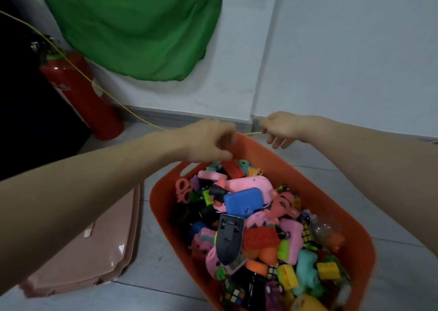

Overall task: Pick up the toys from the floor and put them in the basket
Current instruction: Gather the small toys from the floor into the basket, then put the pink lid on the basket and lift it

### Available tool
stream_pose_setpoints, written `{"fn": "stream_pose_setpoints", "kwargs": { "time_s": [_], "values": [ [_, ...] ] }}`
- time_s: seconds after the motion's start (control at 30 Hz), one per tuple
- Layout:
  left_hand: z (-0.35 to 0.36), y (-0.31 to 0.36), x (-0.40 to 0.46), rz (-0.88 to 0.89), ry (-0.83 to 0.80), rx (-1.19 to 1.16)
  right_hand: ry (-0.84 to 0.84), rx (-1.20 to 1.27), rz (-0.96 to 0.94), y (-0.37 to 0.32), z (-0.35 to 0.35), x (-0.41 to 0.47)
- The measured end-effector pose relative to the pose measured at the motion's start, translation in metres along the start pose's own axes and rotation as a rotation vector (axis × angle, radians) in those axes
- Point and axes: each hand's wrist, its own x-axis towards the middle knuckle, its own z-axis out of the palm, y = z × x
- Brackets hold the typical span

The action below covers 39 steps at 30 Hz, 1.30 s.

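My left hand hangs over the far end of the orange basket, fingers curled in toward the thumb as if pinching something small; the blur keeps me from telling whether anything is really between them. My right hand is just beyond the basket's far rim, thumb and forefinger pinching a thin yellow cord, the other fingers hanging loose below. The cord runs from that pinch to the left, passes behind my left hand, and rises across the red fire extinguisher toward the upper left corner.

The basket sits on the pale tiled floor and is heaped with toys: a blue block near the middle, pink pieces around it, a dark boat-shaped piece pointing toward me, a red brick, small puzzle cubes at the near end. To the basket's left, a pink flat lid lies on the floor. A green cloth hangs against the white wall behind.
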Motion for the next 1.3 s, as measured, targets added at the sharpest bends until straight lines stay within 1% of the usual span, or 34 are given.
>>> {"fn": "stream_pose_setpoints", "kwargs": {
  "time_s": [0.03, 0.07, 0.13, 0.17, 0.2, 0.27, 0.33, 0.47, 0.53, 0.6, 0.73, 0.8, 0.83, 0.9, 0.97, 1.0, 1.03, 1.1, 1.13, 1.17, 1.23, 1.3],
  "values": [
    [0.004, -0.005, 0.005, -0.052, 0.066, 0.079, -0.028, 0.021, 0.034, 0.009, -0.004, -0.006],
    [0.008, -0.009, 0.009, -0.138, 0.095, 0.142, -0.075, 0.052, 0.07, 0.018, -0.006, -0.013],
    [0.015, -0.013, 0.015, -0.326, 0.039, 0.198, -0.197, 0.138, 0.092, 0.033, 0.0, -0.025],
    [0.019, -0.013, 0.02, -0.365, -0.009, 0.22, -0.229, 0.16, 0.071, 0.04, 0.006, -0.03],
    [0.022, -0.013, 0.024, -0.372, -0.048, 0.257, -0.219, 0.147, 0.016, 0.044, 0.014, -0.034],
    [0.025, -0.013, 0.031, -0.338, -0.074, 0.371, -0.093, 0.001, -0.154, 0.05, 0.033, -0.037],
    [0.025, -0.015, 0.037, -0.321, -0.084, 0.453, 0.045, -0.217, -0.311, 0.052, 0.045, -0.035],
    [0.027, -0.021, 0.042, -0.328, -0.079, 0.498, 0.156, -0.501, -0.439, 0.048, 0.035, -0.023],
    [0.025, -0.033, 0.041, -0.349, -0.069, 0.456, 0.204, -0.591, -0.482, 0.04, 0.025, -0.013],
    [0.02, -0.046, 0.035, -0.397, -0.078, 0.398, 0.247, -0.601, -0.489, 0.03, 0.022, 0.003],
    [0.014, -0.061, 0.027, -0.457, -0.087, 0.38, 0.28, -0.586, -0.398, 0.006, 0.028, 0.029],
    [0.01, -0.067, 0.025, -0.475, -0.069, 0.315, 0.237, -0.55, -0.332, -0.01, 0.025, 0.035],
    [0.008, -0.069, 0.024, -0.474, -0.064, 0.255, 0.185, -0.519, -0.315, -0.017, 0.021, 0.035],
    [0.002, -0.073, 0.013, -0.516, -0.071, -0.008, -0.002, -0.368, -0.283, -0.041, 0.015, 0.036],
    [-0.004, -0.079, -0.007, -0.61, -0.065, -0.267, -0.202, -0.097, -0.229, -0.07, 0.01, 0.026],
    [-0.004, -0.086, -0.018, -0.655, -0.047, -0.327, -0.209, -0.018, -0.24, -0.086, 0.009, 0.021],
    [-0.005, -0.097, -0.032, -0.703, -0.017, -0.363, -0.161, 0.031, -0.276, -0.103, 0.01, 0.019],
    [-0.002, -0.124, -0.062, -0.778, 0.021, -0.34, 0.054, 0.075, -0.38, -0.139, 0.021, 0.012],
    [0.002, -0.137, -0.078, -0.8, -0.01, -0.303, 0.124, 0.107, -0.424, -0.16, 0.032, 0.006],
    [0.008, -0.151, -0.098, -0.82, -0.064, -0.279, 0.138, 0.154, -0.461, -0.182, 0.051, -0.001],
    [0.025, -0.168, -0.135, -0.85, -0.206, -0.246, 0.039, 0.278, -0.477, -0.221, 0.096, -0.017],
    [0.049, -0.177, -0.167, -0.884, -0.314, -0.283, -0.069, 0.325, -0.456, -0.25, 0.152, -0.025]
  ]
}}
